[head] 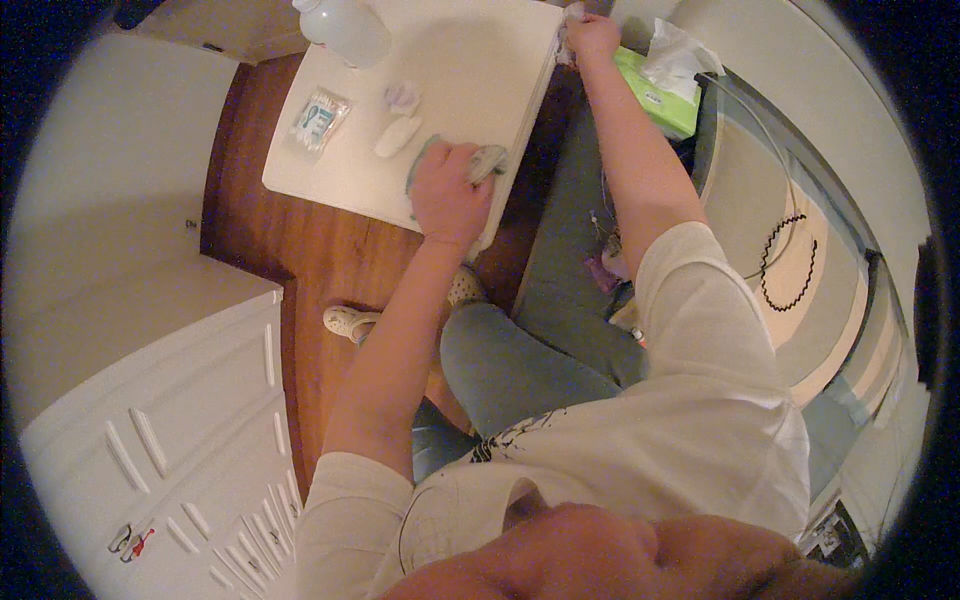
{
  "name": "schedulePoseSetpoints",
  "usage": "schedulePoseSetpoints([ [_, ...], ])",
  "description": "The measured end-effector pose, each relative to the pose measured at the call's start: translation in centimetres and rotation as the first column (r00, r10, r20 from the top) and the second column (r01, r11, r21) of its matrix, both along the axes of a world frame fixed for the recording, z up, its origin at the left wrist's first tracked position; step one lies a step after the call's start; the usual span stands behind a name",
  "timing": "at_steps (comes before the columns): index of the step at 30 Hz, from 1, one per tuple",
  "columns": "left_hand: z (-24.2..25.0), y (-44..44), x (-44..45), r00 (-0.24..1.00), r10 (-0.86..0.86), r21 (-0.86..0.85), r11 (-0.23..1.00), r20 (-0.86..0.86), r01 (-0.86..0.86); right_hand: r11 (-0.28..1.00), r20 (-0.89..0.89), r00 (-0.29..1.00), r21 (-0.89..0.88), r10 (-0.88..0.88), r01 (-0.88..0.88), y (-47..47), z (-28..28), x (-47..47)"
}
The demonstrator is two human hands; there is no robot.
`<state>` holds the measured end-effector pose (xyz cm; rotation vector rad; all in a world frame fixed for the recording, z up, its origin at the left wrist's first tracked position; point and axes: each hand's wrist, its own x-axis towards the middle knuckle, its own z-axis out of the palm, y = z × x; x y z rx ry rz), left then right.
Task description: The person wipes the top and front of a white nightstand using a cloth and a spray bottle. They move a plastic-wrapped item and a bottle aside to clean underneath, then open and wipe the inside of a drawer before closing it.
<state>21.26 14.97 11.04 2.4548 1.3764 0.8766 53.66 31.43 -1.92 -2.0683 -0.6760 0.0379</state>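
Observation:
My left hand [454, 191] presses down near the front right corner of a white tabletop [480, 67], with its fingers closed on a bunched green-and-white cloth [489, 161]. A green edge of it shows on the far side of my knuckles. At the table's far right edge my right hand [594, 39] grips a crumpled white tissue [567, 37]. Beyond my left hand lie a white oval pad [397, 136] and a small crumpled lilac-white piece [403, 97]. A clear packet of cotton swabs [319, 124] lies farther left.
A translucent plastic bottle [349, 34] is on the table's far side. Beside my right arm sits a green tissue box [664, 97]. The striped couch cover [750, 172] bears a black wavy headband [787, 262] and a cable. White drawers [195, 420] stand left, above a wood floor [322, 247].

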Motion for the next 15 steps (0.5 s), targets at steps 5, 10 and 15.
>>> schedulePoseSetpoints([
  [5, -0.1, 0.1, 0.0, 1.000, -0.008, -0.029, 1.000, -0.013, 0.007, 0.993, -0.018, 0.996, 0.090, 0.082, -0.080, -2.7, 2.3, -2.9],
  [10, -0.2, 0.1, -0.1, 0.999, -0.027, -0.009, 1.000, -0.032, 0.027, 0.969, -0.051, 0.976, 0.141, 0.212, -0.203, -10.2, 4.7, -9.3],
  [15, -0.1, 0.0, 0.0, 0.998, 0.002, -0.029, 1.000, -0.058, -0.004, 0.941, -0.234, 0.917, 0.186, 0.323, -0.284, -17.0, 5.6, -15.7],
])
